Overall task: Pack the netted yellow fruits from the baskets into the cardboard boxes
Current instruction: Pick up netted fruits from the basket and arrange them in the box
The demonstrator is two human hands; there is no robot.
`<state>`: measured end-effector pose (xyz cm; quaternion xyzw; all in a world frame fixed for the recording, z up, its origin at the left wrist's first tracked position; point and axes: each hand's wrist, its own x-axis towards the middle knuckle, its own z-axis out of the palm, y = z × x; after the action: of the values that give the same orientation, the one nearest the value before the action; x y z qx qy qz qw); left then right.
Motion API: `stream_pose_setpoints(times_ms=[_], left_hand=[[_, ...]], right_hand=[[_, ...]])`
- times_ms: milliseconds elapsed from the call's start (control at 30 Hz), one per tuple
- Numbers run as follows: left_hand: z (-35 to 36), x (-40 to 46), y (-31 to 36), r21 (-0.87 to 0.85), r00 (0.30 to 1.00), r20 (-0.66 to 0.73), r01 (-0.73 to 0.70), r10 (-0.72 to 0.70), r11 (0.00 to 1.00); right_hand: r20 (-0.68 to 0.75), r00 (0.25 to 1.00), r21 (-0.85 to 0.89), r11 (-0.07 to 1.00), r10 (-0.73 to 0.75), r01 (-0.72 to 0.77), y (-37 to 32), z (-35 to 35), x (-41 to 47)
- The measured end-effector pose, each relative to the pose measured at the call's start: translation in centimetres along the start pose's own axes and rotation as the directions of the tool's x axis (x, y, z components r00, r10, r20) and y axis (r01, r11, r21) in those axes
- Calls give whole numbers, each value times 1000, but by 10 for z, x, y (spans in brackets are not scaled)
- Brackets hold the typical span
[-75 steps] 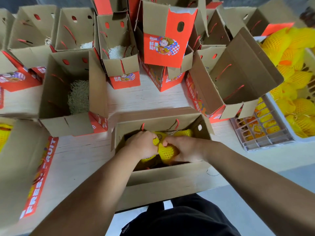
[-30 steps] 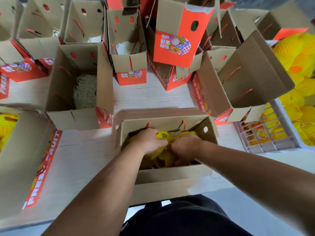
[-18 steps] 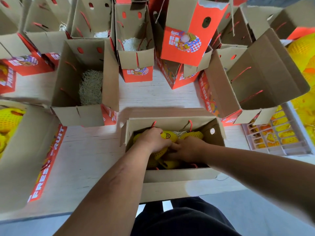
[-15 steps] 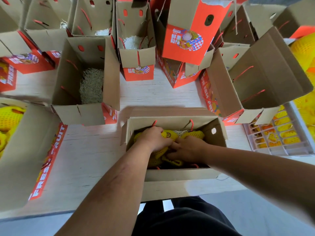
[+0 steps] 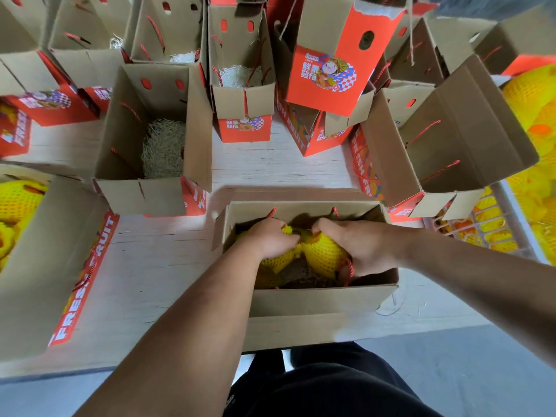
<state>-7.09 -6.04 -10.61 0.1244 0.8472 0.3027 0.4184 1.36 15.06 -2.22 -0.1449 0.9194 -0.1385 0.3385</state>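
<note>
Yellow foam-netted fruits sit in the open brown cardboard box (image 5: 304, 296) at lower centre of the frame, both hands down inside it. Left hand (image 5: 269, 237) has fingers curled over the left netted yellow fruit (image 5: 278, 260), gripping it. Right hand (image 5: 358, 246) wraps the right netted yellow fruit (image 5: 325, 255), thumb near the box's red cord handle (image 5: 349, 270).

Change vs half a second ago: hands were close together and low over the pile; now they've spread apart and the right fruit sits higher and more exposed, with dark padding showing between and below the two. Looks like repositioning to seat the fruits side by side, so this box is probably near full, not finished.

More netted fruits wait in the white plastic basket (image 5: 508, 236) at right edge. Empty tan box with straw padding (image 5: 162, 145) at centre left is likely next. Another filled box (image 5: 18, 203) shows at left edge.
</note>
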Motion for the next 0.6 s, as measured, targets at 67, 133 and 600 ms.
stream_pose_setpoints(times_ms=[67,133,600], left_hand=[[-3,-2,3,-5,1000,3,8,-8,1000],[-11,-16,9,31,997,-57,-41,43,999],[17,-130,29,170,759,-577,-249,301,954]], right_hand=[[-49,998,170,985,38,-29,-3,-8,-11],[-90,992,426,904,83,-37,-7,-8,-22],[-357,853,927,257,381,273,-60,29,-11]])
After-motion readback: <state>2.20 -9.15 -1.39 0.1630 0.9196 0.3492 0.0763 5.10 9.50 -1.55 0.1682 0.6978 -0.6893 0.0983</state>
